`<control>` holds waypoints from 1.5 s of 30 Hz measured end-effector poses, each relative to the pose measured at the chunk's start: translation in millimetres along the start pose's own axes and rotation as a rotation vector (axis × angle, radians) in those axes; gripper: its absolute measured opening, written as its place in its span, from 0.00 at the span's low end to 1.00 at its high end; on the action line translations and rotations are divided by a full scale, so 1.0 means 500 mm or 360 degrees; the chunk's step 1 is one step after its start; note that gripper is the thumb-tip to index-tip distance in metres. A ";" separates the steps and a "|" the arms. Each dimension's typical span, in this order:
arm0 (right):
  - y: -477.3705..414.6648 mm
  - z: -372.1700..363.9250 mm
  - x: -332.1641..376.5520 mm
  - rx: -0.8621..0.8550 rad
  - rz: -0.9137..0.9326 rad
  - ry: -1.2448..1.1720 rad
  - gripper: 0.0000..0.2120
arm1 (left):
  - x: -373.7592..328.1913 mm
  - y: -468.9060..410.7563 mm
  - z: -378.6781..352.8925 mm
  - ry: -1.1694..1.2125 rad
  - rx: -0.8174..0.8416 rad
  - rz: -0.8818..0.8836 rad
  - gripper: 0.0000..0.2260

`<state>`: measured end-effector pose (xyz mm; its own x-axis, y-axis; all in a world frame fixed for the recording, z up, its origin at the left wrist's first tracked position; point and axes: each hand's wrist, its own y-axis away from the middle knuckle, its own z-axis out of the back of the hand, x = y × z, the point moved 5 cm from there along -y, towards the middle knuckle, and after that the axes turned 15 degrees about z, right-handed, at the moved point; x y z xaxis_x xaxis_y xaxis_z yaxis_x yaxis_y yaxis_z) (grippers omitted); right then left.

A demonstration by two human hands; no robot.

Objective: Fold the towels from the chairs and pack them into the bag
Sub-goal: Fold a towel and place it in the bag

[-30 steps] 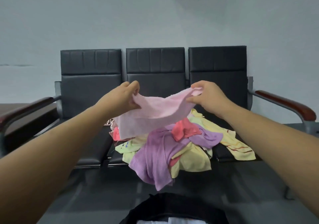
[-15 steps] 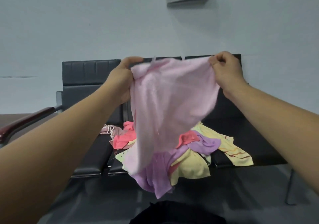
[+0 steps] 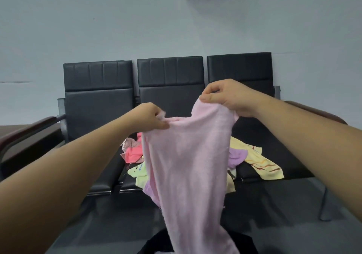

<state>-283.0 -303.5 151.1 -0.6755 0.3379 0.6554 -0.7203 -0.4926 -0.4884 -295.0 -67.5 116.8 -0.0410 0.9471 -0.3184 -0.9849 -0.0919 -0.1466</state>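
Clearly, you are only starting the fold on one towel, and most of the job lies ahead. Your left hand (image 3: 149, 116) pinches one top corner of the pale pink terry towel (image 3: 188, 165). Your right hand (image 3: 229, 97) pinches the other corner and holds it a little higher. The two hands are apart, and the top edge sags between them.

The towel hangs open and unfolded in the air in front of the row of black padded chairs (image 3: 98, 101). Its lower end drops over a dark shape at the bottom edge of the view, which I take to be the black fabric bag (image 3: 154, 243). Only a sliver of it shows, so I cannot tell how much is packed.

On the middle and right seats lies a heap of loose towels (image 3: 140, 181), none of them folded. It includes a coral towel (image 3: 133, 153), a yellow-green towel (image 3: 137, 170), a lilac towel (image 3: 236, 155) and a yellow towel with brown stripes (image 3: 262, 163). More are likely hidden behind the pink one.

As I judge it, you have this one to fold and put in the bag, then the whole heap to work through.
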 end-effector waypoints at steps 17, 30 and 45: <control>0.052 0.012 -0.205 0.0069 -0.0325 0.1023 0.09 | 0.122 -0.037 -0.052 -0.0127 -0.0087 0.0207 0.07; 0.038 -0.046 -0.161 -0.0536 -0.0328 -0.0172 0.15 | 0.043 -0.018 -0.115 0.1565 0.0798 0.0357 0.10; 0.060 -0.182 -0.094 0.0168 0.0113 0.0490 0.12 | -0.023 0.006 -0.147 0.1292 0.0588 0.0101 0.08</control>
<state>-287.4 -261.2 53.5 -0.7510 0.5181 0.4092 -0.6602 -0.5987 -0.4536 -285.0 -101.3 51.3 -0.1037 0.4211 -0.9011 -0.9819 0.1009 0.1602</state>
